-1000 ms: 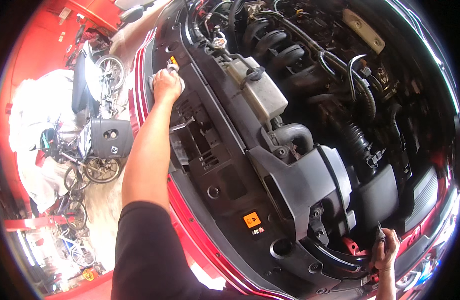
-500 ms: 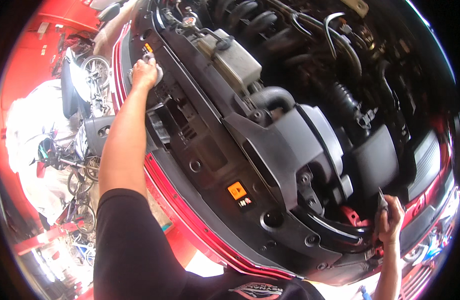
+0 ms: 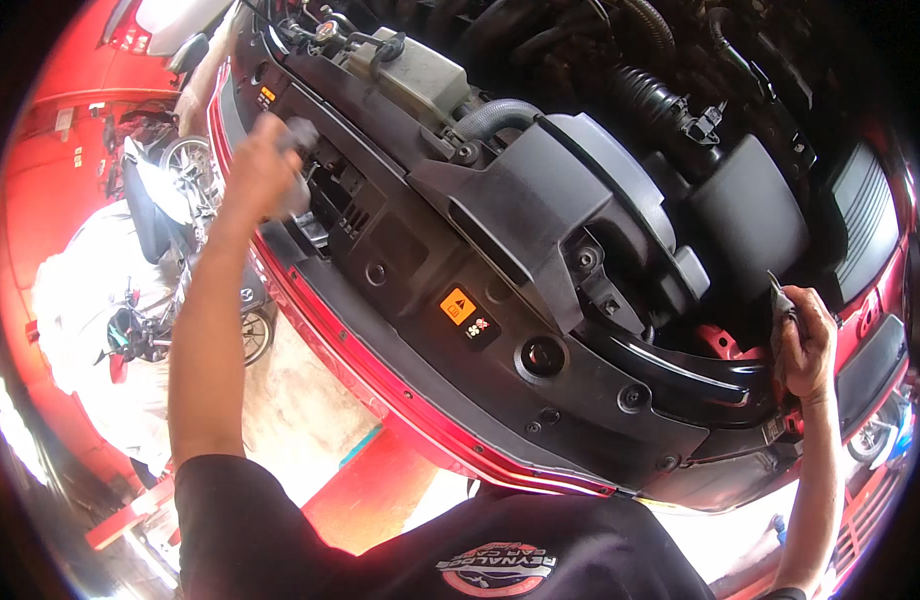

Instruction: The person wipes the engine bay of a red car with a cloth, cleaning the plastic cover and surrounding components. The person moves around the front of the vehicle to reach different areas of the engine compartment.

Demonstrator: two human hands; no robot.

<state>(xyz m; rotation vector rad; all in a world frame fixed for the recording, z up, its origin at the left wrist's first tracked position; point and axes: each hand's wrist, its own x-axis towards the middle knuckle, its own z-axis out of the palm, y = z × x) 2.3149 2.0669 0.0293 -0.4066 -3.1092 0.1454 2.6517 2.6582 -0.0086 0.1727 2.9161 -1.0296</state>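
A red car's engine bay lies open before me, its front edge topped by a black plastic cover panel (image 3: 410, 245). Over the left part of that panel is my left hand (image 3: 263, 172), smeared by motion, with its fingers closed on a grey cloth (image 3: 299, 196). At the right, my right hand (image 3: 812, 345) is closed round a dark grey rag (image 3: 783, 315) whose pointed end sticks up. It is beside the red bodywork at the engine bay's right front corner. The palm side of the left hand is hidden.
A pale fluid reservoir (image 3: 412, 78), a ribbed hose (image 3: 495, 118) and a grey-black air duct cover (image 3: 540, 205) stand behind the panel. An orange warning label (image 3: 458, 305) is on the panel. Motorcycles (image 3: 152, 215) are parked at the left by a red wall (image 3: 55, 150).
My view has shifted, so the car sits higher and further left. My left hand has moved back along the panel toward me with the cloth. My right hand keeps its hold near the same corner.
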